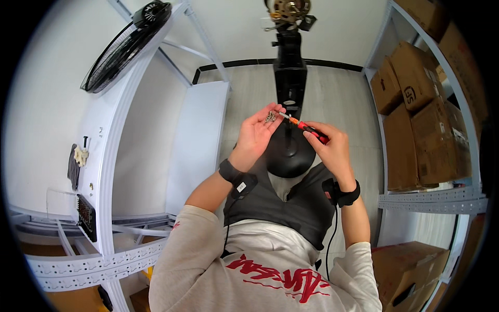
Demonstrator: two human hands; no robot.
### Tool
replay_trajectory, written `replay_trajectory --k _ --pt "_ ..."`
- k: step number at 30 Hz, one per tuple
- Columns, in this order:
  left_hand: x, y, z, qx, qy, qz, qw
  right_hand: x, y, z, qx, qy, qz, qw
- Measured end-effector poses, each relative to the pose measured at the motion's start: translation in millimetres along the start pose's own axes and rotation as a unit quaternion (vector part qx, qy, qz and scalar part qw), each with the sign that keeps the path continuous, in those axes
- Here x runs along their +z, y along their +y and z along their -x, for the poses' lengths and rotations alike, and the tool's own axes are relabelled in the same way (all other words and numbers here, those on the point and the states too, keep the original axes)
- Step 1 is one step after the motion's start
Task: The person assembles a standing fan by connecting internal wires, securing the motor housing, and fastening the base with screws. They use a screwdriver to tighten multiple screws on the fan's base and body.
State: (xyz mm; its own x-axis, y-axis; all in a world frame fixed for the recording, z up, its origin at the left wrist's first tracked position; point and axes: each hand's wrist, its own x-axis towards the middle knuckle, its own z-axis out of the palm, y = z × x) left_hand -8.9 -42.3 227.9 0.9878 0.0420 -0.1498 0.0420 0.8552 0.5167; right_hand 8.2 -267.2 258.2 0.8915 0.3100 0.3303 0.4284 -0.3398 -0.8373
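My left hand (pixel 253 136) is palm up, fingers slightly cupped, carrying a few small silvery metal pieces (pixel 270 117) that look like screws. A screwdriver (pixel 310 130) with a red and black handle is gripped in my right hand (pixel 332 144). Its tip points left and meets the fingertips of my left hand, beside the metal pieces. Just beyond both hands stands a black fan stand (pixel 290 78), its round base (pixel 291 153) on the floor between my legs. At its top sits an exposed fan motor (pixel 291 9).
On the white shelf to the left lie a black fan grille (pixel 127 49), a screwdriver bit case (pixel 87 217), a grey cloth (pixel 73 166) and small hardware. A lower white shelf board (pixel 197 135) is beside it. Cardboard boxes (pixel 416 140) fill the right rack.
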Motion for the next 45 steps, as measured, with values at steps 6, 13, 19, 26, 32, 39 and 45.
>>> replay_trajectory --k 6,13,19,26,32,39,45 --pt "14.6 -28.9 -8.9 -0.046 0.005 0.054 0.997 -27.2 10.9 20.6 0.035 0.016 0.020 0.999" --pt "14.4 -39.5 4.4 -0.021 0.008 0.056 0.998 -14.0 1.1 33.6 0.075 0.029 0.001 0.997" --pt "4.3 -23.7 12.2 -0.007 0.014 0.056 0.998 2.8 -10.2 29.5 0.059 0.016 0.011 0.998" --pt "-3.8 -15.3 5.1 0.025 0.034 0.026 0.999 14.9 -14.4 24.5 0.056 0.016 0.034 0.998" --pt "-23.0 -22.9 -12.5 0.021 0.009 0.023 0.999 17.5 -1.4 25.6 0.077 0.011 0.064 0.995" --pt "-32.8 -26.2 -21.6 0.007 -0.002 0.020 1.000 22.2 16.9 23.4 0.076 0.008 0.067 0.995" --pt "-38.4 -28.9 -19.0 0.041 -0.015 -0.041 0.998 25.5 19.3 25.5 0.069 0.006 0.068 0.995"
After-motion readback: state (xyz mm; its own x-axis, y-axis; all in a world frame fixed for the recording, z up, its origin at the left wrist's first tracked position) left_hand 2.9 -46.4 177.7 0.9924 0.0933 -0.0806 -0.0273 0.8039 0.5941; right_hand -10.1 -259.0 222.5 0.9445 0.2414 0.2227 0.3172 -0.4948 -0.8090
